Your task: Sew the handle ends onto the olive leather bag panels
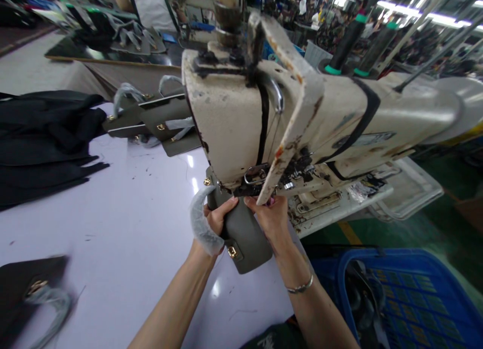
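Head view: left hand [217, 219] and right hand [266, 217] clasp a grey leather handbag [247, 243] beneath a sewing machine head [230, 117].
The bag tilts above the white tabletop [113, 223], its plastic-wrapped handle [202, 223] curling beside the left hand. The needle seems hidden; slipping fingers or a dragged handle could catch there.

a grey leather handbag [247, 238] — gold clasp [233, 252], plastic-wrapped handle [202, 221] — held tilted on end

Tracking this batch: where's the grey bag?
Head view, lower centre: the grey bag sits between the left hand and right hand, just under the sewing machine.
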A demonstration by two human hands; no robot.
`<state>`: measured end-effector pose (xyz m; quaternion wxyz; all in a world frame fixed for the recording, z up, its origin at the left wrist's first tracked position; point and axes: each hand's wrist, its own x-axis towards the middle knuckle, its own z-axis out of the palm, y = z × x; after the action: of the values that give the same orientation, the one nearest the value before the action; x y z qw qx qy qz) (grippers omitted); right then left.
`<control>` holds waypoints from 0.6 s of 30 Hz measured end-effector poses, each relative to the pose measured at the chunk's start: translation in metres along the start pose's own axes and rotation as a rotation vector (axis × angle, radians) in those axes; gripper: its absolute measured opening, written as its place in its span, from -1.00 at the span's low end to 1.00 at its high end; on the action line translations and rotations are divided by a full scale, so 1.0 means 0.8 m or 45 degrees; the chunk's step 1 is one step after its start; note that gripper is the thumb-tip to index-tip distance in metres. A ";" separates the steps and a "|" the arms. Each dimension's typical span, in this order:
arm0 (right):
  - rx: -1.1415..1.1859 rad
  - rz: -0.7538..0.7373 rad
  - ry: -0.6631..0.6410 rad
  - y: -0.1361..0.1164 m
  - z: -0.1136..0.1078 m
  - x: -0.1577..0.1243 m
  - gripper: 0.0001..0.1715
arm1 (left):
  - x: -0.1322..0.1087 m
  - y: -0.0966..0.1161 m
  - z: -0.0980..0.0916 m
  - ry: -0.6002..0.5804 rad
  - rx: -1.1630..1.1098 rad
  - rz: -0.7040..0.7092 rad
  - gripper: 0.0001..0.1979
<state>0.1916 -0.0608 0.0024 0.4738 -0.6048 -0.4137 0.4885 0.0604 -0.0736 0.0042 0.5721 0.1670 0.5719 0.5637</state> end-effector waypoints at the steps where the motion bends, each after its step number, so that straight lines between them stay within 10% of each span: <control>1: 0.009 0.000 0.004 0.001 0.001 0.000 -0.78 | 0.001 0.001 0.000 -0.007 0.013 0.014 -0.41; 18: 0.132 0.049 -0.004 0.003 0.017 -0.004 -0.69 | 0.034 0.061 0.001 -0.340 0.397 0.344 -0.71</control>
<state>0.1780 -0.0626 -0.0005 0.4944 -0.5865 -0.3767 0.5192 0.0312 -0.0349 0.0327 0.5294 0.4011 0.5439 0.5129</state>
